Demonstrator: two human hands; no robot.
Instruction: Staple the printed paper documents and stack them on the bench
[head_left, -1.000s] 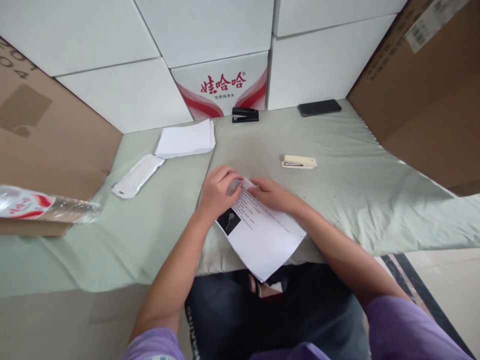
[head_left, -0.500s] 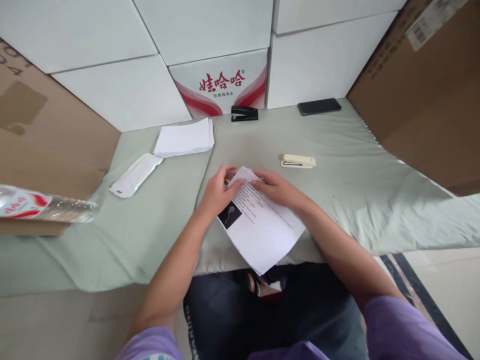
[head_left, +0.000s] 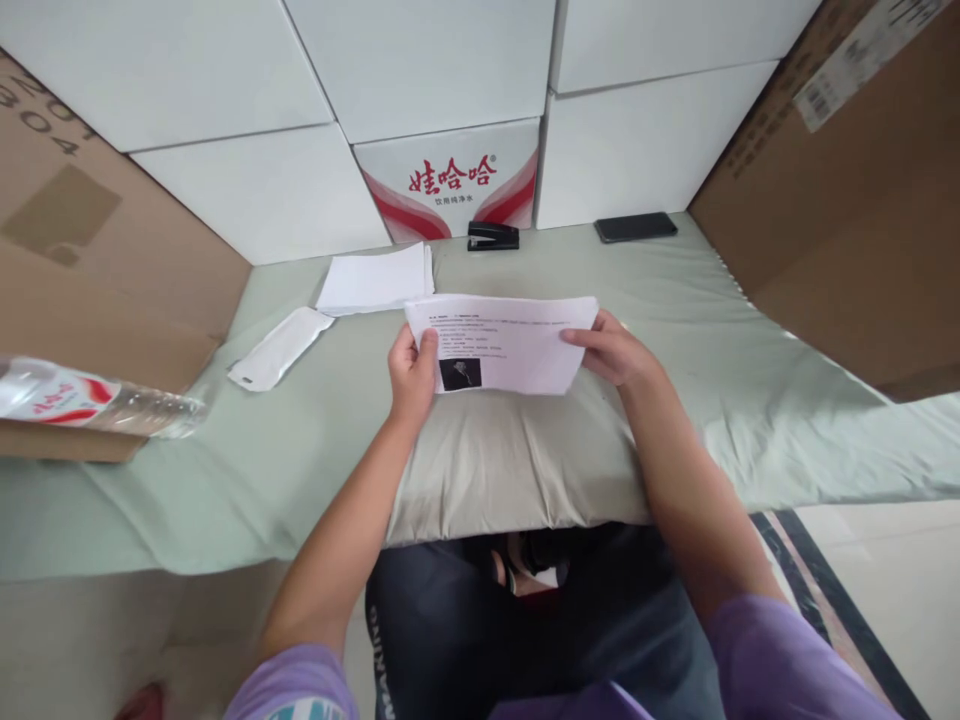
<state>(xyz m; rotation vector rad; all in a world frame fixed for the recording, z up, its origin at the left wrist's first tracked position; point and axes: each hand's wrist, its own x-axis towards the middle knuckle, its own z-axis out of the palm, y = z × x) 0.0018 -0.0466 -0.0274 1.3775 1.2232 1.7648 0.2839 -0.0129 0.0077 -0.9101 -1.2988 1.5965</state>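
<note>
Printed papers (head_left: 517, 345) hung centre stage between two bare hands, tilted over the creased, pale green cloth (head_left: 517, 460)! Sweeping left to right: a flat, glossy white packet (head_left: 279, 350) lay slantwise, and just beside it sat a stack of white paper (head_left: 371, 280), its edges uneven. Then came the left hand (head_left: 414, 368), thumb in front, fingers curled behind, closed on the papers' left edge near a black printed picture (head_left: 460, 374). Thin, smooth sheets stretched across, a hard black stapler (head_left: 493, 237) behind them, over to the right hand (head_left: 611, 345), pinching the right edge, thumb in front! Beyond it lay a dark, slab-like phone (head_left: 636, 227). Now the containers! Far left, a clear, ribbed plastic bottle (head_left: 154, 410) showed in front of a brown cardboard box (head_left: 135, 270); mid-rear, a white carton (head_left: 517, 165) carried red lettering (head_left: 452, 176); far right loomed another brown box (head_left: 840, 240). What the boxes held, nobody could tell.
</note>
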